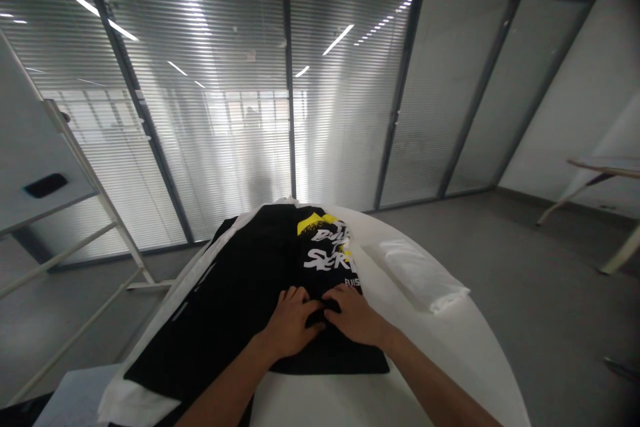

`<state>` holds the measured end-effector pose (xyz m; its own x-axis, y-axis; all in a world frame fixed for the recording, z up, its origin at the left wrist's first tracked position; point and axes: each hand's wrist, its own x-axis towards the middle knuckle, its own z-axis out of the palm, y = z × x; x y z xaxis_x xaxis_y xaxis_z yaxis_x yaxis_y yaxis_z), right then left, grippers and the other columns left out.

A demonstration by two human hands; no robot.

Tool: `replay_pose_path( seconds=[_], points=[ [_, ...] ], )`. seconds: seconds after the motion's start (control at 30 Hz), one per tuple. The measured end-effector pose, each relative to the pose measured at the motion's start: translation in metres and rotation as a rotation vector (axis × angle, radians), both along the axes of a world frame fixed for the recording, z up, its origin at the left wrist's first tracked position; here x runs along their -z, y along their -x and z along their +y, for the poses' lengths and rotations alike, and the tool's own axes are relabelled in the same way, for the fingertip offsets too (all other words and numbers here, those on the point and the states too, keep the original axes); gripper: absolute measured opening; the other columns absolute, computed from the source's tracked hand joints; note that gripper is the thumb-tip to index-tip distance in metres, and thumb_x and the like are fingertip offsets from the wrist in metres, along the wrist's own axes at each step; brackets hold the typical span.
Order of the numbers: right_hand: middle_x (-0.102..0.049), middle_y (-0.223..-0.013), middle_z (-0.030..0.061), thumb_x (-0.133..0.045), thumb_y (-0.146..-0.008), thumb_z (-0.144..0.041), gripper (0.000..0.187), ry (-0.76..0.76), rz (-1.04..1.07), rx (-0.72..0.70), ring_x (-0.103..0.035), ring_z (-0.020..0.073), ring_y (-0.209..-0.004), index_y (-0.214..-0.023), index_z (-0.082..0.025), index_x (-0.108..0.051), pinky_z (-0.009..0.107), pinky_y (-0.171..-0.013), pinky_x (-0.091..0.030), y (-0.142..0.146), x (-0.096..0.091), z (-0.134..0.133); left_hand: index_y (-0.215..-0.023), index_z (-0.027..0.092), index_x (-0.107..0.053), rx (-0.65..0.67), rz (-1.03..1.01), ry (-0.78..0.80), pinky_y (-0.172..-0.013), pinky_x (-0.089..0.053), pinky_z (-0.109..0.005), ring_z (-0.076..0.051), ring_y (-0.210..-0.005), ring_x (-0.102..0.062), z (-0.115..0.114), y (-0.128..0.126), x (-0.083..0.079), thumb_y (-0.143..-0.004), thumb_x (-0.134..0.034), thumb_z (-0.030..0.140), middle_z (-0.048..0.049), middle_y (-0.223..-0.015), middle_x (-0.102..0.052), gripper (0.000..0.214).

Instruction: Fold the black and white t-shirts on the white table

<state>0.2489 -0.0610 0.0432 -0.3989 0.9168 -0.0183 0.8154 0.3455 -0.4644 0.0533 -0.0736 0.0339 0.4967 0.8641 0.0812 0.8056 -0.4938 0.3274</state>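
Both hands (294, 323) (355, 315) touch a printed black garment (270, 267).

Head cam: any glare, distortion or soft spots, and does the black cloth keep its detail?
Head view: bright light streaks glare on the glass partition; head view: partition posts lean outward towards their tops, suggesting wide-angle stretch; head view: black cloth loses most fold detail, its white lettering reads; head view: left hand and right hand slightly soft, outlines clear.

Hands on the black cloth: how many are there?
2: the left hand on the black cloth, and the right hand beside it, just below the white lettering. No other hand shows.
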Motion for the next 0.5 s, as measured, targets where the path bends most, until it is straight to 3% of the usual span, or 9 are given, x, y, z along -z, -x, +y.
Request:
replay_pose_path(
  seconds=[0.17, 0.3, 0.43, 0.5],
  points=[
    [-0.040, -0.146, 0.0134, -0.058, -0.081, -0.047, 0.063, 0.014, -0.049, -0.118, -0.033, 0.0297, -0.134, -0.139, -0.023, -0.050, 0.044, -0.110, -0.024, -0.010, 0.001, -0.019, -0.115, 0.033, -0.061, -0.008, -0.067, -0.022, -0.092, -0.036, -0.041, -0.023, -0.105, -0.048, -0.005, 0.006, 0.003, -0.087, -0.054, 0.034, -0.0046, -0.111, -0.057, 0.029],
    [-0.030, -0.153, 0.0133, -0.057, -0.079, -0.061, 0.076, 0.014, -0.080, -0.186, -0.023, 0.0322, -0.140, -0.145, -0.026, -0.042, 0.048, -0.112, -0.016, -0.012, -0.002, -0.025, -0.109, 0.030, -0.064, -0.006, -0.069, -0.008, -0.091, -0.037, -0.040, -0.022, -0.103, -0.050, -0.004, 0.011, -0.001, -0.090, -0.049, 0.029, -0.0040, -0.104, -0.061, 0.024],
    [-0.035, -0.149, 0.0139, -0.069, -0.065, -0.068, 0.092, -0.037, -0.072, -0.232, -0.028, 0.0351, -0.136, -0.144, -0.028, -0.042, 0.050, -0.110, -0.019, -0.005, -0.004, -0.031, -0.099, 0.028, -0.066, -0.031, -0.070, -0.029, -0.089, -0.038, -0.038, -0.020, -0.098, -0.053, 0.000, 0.016, -0.007, -0.090, -0.045, 0.023, -0.0036, -0.099, -0.063, 0.023],
    [-0.045, -0.139, 0.0133, -0.072, -0.065, -0.062, 0.085, -0.079, -0.072, -0.237, -0.038, 0.0343, -0.128, -0.139, -0.029, -0.048, 0.048, -0.106, -0.025, -0.001, -0.005, -0.033, -0.100, 0.027, -0.066, -0.040, -0.085, -0.041, -0.089, -0.039, -0.037, -0.020, -0.097, -0.053, 0.001, 0.019, -0.008, -0.088, -0.047, 0.023, -0.0035, -0.098, -0.063, 0.022]
  ],
)
